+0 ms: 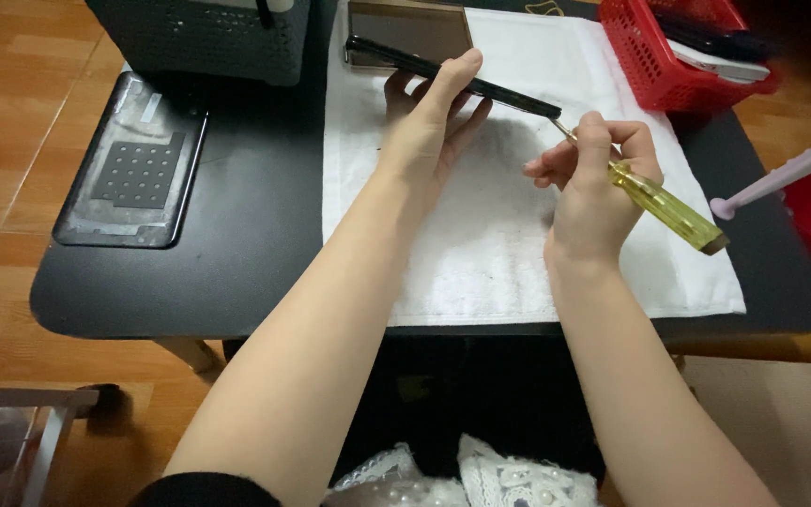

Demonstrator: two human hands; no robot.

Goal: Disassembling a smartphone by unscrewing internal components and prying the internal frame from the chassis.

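Screwdriver is gripped in right hand, tip kept square at edge of phone, clasped in left hand.

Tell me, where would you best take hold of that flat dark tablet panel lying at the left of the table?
Grip the tablet panel by its two long edges, coming straight down from above. It lies flat on the black table, apart from the white towel, so only its thin sides offer purchase. Its near end sits close to the table's edge, so probably fingers could also slide under there.
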